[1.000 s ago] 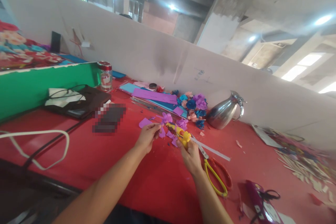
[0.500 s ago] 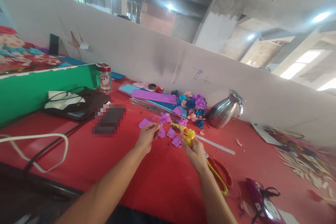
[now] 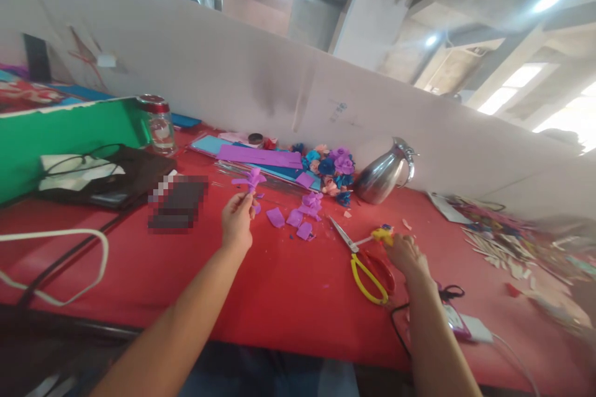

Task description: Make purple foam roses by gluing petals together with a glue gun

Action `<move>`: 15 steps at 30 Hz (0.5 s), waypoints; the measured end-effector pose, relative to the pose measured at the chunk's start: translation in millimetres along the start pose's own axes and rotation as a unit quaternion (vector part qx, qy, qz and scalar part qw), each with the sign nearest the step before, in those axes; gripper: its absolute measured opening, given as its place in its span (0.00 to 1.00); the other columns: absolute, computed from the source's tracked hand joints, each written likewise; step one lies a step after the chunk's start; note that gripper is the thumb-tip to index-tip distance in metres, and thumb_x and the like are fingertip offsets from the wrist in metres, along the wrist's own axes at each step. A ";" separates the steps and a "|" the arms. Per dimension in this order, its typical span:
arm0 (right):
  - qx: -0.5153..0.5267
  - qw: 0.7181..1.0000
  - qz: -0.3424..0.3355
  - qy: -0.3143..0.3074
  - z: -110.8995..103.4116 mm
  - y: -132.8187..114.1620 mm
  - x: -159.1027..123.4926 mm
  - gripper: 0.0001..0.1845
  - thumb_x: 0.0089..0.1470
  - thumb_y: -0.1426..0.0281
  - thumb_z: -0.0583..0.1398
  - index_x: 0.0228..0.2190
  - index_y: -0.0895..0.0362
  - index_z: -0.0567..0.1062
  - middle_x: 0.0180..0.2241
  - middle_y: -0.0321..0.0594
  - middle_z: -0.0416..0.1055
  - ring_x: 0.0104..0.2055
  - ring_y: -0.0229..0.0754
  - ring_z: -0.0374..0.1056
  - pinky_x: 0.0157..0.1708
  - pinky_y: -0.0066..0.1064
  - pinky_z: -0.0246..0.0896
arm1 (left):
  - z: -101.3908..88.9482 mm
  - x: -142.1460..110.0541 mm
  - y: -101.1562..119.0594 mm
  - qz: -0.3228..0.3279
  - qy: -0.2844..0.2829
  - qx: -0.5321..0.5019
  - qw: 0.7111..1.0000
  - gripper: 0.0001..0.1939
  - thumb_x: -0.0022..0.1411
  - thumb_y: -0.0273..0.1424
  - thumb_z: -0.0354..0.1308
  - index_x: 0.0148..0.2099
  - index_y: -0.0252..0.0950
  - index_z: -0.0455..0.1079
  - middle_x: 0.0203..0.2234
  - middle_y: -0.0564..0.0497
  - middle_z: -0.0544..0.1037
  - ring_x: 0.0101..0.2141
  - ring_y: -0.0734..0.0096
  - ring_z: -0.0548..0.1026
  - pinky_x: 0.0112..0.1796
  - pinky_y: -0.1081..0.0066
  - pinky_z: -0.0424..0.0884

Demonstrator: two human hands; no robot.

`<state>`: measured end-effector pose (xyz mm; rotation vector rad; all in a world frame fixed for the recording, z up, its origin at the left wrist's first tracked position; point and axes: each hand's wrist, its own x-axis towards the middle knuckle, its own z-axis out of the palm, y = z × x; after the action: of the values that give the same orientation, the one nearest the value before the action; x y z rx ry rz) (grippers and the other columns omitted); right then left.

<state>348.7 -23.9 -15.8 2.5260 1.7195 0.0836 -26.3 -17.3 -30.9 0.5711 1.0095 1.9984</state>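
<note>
My left hand pinches a purple paper flower by its base, above the red table. My right hand is at the right, its fingers curled at a yellow tool that looks like a glue gun; part of it is hidden by the hand. Scissors with one yellow and one red handle lie left of that hand, blades pointing up and left. Between the hands are several loose purple paper petals and another purple flower.
Paper flowers are heaped at the back, beside purple paper strips. A steel jug stands by the partition. A jar, a blurred dark object and a white cable are left. Thin sticks lie right.
My right hand has moved right with the yellow tool, away from the petals, baring the scissors. My left hand has drawn left and holds the purple flower upright. The view has turned slightly.
</note>
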 end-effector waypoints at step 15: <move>0.146 0.949 -0.279 -0.005 -29.0 -164.6 -57.8 0.11 0.53 0.70 0.56 0.33 0.53 0.79 0.37 0.43 0.77 0.48 0.49 0.66 0.44 0.37 0.53 | -1.9 -5.2 0.8 0.036 -0.023 0.139 0.989 0.10 0.50 0.36 0.61 0.31 0.35 0.69 0.20 0.55 0.70 0.23 0.76 0.65 0.27 0.75 0.59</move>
<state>172.4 -16.4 -3.4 2.0831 2.5239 -0.2372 -24.9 -22.6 -31.5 0.8106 1.2653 1.9095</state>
